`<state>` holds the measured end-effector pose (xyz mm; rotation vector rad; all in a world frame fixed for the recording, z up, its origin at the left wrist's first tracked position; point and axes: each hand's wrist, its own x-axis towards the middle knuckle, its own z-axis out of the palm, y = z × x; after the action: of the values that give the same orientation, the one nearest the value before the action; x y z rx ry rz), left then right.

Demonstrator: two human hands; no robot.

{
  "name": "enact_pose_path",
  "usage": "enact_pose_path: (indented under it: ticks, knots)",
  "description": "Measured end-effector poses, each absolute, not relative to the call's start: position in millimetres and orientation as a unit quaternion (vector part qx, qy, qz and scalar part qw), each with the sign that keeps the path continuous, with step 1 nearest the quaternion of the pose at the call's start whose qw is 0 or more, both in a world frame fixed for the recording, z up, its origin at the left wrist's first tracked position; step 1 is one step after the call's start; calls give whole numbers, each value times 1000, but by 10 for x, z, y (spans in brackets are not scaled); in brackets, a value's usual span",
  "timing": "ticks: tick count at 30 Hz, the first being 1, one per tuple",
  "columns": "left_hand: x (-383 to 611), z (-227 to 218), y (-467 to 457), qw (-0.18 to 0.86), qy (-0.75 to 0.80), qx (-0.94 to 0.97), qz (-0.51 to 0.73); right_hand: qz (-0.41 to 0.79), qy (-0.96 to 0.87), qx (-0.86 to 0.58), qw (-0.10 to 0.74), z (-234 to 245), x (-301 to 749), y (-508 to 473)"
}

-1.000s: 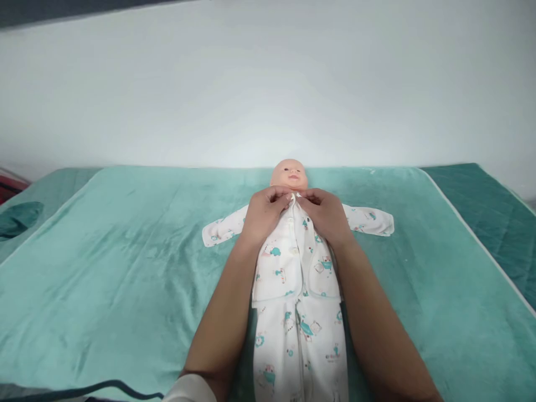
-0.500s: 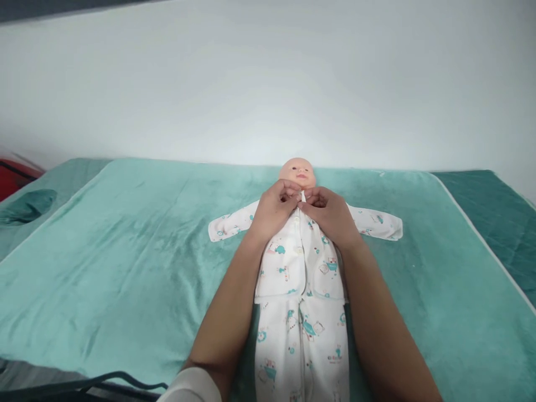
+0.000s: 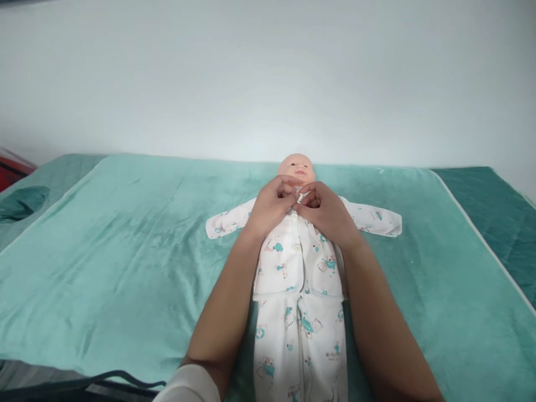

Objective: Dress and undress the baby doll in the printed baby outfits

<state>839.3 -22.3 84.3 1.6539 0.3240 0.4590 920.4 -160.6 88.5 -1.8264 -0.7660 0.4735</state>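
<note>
A baby doll (image 3: 296, 164) lies on its back, head toward the wall. It wears a white printed baby jacket (image 3: 278, 273) with buttons down the front and matching trousers (image 3: 276, 346). Both sleeves stretch out sideways. At the collar, my left hand (image 3: 274, 204) pinches the jacket's front edge from the left. Opposite it, my right hand (image 3: 324, 212) pinches the other side of the neckline, fingertips almost meeting those of the left. What lies between the fingertips is partly hidden. Lower on the jacket front, a button (image 3: 297, 247) shows.
A green plush blanket (image 3: 125, 257) spreads under the doll, over a darker green quilted cover (image 3: 481, 206) at the right. A white wall (image 3: 268, 78) rises behind. Black cable or strap (image 3: 117, 377) runs along the lower left edge. Something red (image 3: 12, 173) stands far left.
My fingertips have shifted slightly at the collar, and the white fabric edge that stuck up between them is now lower. The view has tilted a little.
</note>
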Motion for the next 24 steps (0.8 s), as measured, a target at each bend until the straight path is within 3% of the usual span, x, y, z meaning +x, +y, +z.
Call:
enact_pose_path:
  ticks: [5, 14, 24]
  knots:
    - [8385, 838, -196, 670, 139, 702, 196, 206, -314, -763, 527, 909, 9217, -1657]
    - [8380, 873, -178, 496, 138, 830, 213, 126, -318, -782, 522, 862, 9243, -1630]
    - [8385, 878, -153, 469, 145, 843, 220, 83, -373, -765, 518, 801, 9276, -1658]
